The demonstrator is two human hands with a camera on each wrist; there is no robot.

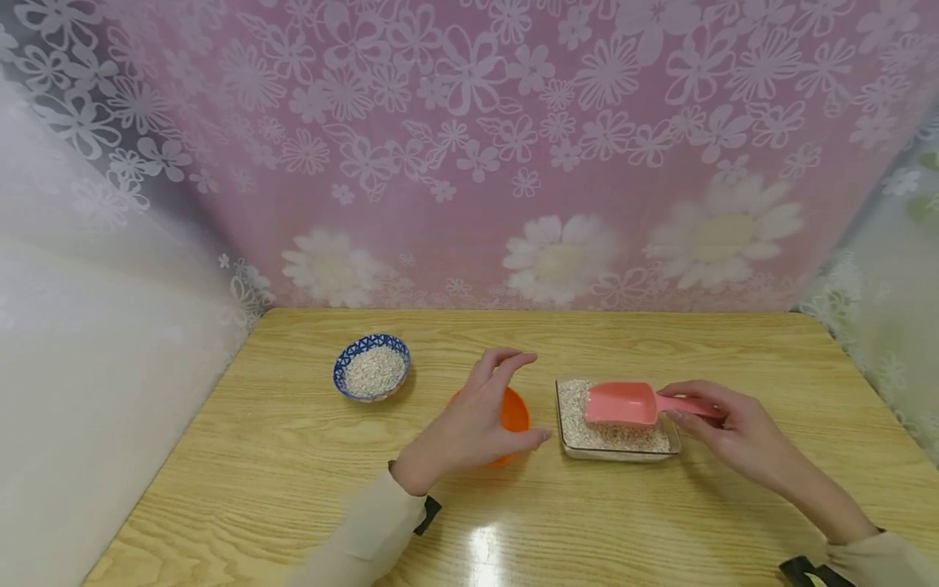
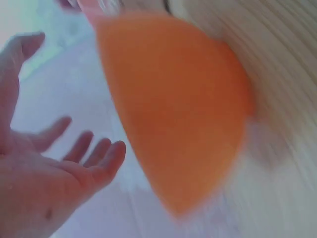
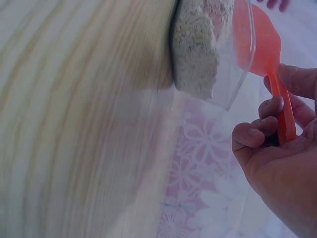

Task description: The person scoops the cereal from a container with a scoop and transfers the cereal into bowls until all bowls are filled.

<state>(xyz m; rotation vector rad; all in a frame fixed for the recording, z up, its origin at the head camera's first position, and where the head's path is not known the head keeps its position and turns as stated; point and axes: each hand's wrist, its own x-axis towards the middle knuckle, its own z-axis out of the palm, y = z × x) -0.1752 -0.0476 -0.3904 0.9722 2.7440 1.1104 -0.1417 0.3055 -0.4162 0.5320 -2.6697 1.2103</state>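
My right hand (image 1: 734,428) grips the handle of a pink scoop (image 1: 623,403), its fingers curled round it in the right wrist view. The scoop's blade is over a clear rectangular container (image 1: 616,455) of pale oat-like flakes (image 1: 575,416); whether it touches them I cannot tell. My left hand (image 1: 477,416) is spread over an orange bowl (image 1: 516,412), thumb and fingers apart, and partly hides it from the head camera. In the left wrist view the bowl (image 2: 173,109) is blurred, with a gap between it and the visible fingers. The bowl's contents are not visible.
A blue-and-white patterned bowl (image 1: 377,340) with similar pale flakes stands at the back left of the wooden table (image 1: 293,465). Flowered pink cloth (image 1: 440,204) hangs behind the table, with pale cloth on both sides.
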